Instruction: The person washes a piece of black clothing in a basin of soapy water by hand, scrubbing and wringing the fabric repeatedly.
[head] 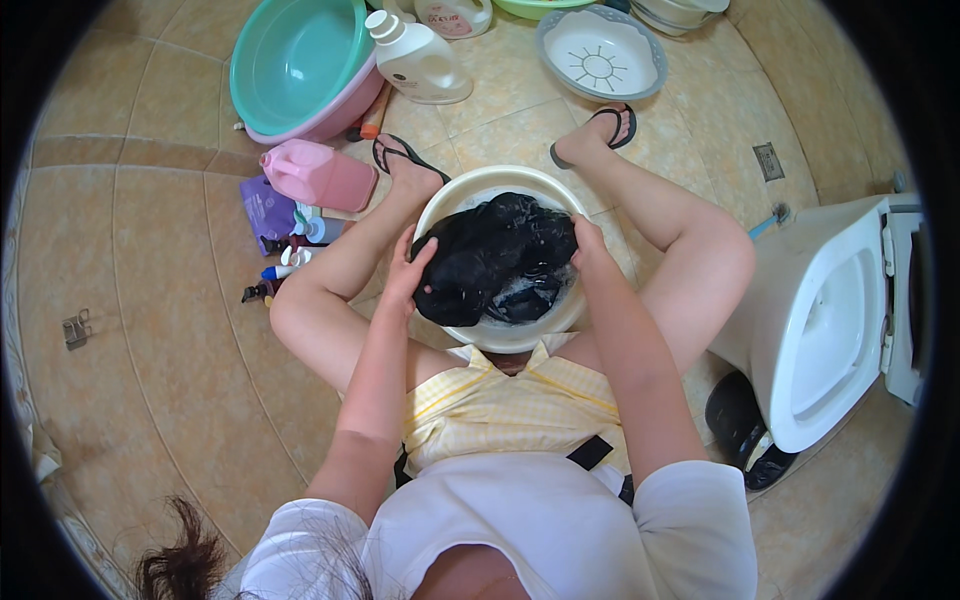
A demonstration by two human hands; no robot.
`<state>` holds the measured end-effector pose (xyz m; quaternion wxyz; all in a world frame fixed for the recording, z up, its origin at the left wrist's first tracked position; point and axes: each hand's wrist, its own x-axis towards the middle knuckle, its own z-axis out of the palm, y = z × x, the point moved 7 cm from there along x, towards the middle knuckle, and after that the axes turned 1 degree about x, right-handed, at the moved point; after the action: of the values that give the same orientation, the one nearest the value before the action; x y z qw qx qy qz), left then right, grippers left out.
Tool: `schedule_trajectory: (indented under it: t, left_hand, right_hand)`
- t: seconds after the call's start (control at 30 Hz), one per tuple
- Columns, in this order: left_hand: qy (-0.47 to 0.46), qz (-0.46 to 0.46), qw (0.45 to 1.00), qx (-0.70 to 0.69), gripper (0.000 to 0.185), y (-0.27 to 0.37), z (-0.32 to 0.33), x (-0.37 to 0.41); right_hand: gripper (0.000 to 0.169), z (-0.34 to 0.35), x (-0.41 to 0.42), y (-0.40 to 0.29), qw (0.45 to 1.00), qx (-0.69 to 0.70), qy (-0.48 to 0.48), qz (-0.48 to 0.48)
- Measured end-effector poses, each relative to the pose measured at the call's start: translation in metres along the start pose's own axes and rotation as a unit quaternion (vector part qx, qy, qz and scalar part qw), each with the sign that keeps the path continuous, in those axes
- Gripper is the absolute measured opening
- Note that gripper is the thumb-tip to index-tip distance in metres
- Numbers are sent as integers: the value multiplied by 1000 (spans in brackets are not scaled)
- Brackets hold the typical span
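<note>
A wet black cloth (491, 251), probably a garment, is bunched up over a cream plastic basin (517, 341) between my legs. My left hand (409, 270) grips the cloth's left side at the basin's rim, thumb on top. On the opposite side, my right hand (589, 241) holds the cloth's right edge, its fingertips partly hidden by the fabric. Sudsy water (517, 289) shows below the bunched cloth, with part of the dark fabric lying in it.
Nested teal and pink basins (304, 67) stand at upper left beside a white detergent bottle (424, 64). A pink jug (322, 176) and several smaller bottles sit along the left wall. A grey-rimmed white basin (600, 56) lies ahead; a toilet (825, 322) is on the right.
</note>
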<state>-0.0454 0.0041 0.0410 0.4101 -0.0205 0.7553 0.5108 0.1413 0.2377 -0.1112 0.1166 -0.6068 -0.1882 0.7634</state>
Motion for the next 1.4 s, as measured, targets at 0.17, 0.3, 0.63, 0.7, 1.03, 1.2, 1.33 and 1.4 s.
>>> schedule_trajectory:
  t: [0.17, 0.3, 0.63, 0.7, 1.03, 1.2, 1.33, 1.4]
  left_hand:
    - [-78, 169, 832, 522, 77, -19, 19, -4]
    - [-79, 106, 741, 658, 57, -31, 32, -9]
    - [-230, 82, 959, 140, 24, -9, 35, -7]
    - [-235, 40, 970, 47, 22, 2, 38, -20]
    - [-180, -101, 929, -307, 19, -26, 19, -10]
    - [-207, -93, 930, -289, 17, -20, 35, -17]
    - [-225, -125, 900, -351, 21, -8, 51, -25]
    - [-237, -122, 875, -403, 24, -5, 57, -26]
  right_hand:
    - [48, -3, 3, 0, 989, -144, 14, -42]
    - [49, 10, -19, -32, 855, -470, 22, -219]
    - [107, 63, -98, 4, 520, -776, -183, -306]
    - [112, 67, -94, 9, 530, -761, -197, -318]
    - [36, 71, -58, -4, 808, -458, -324, -180]
    - [51, 86, -103, -2, 685, -494, -449, -291]
    - [41, 72, -81, 19, 725, -470, -476, -167]
    - [29, 67, -68, 22, 766, -448, -449, -97]
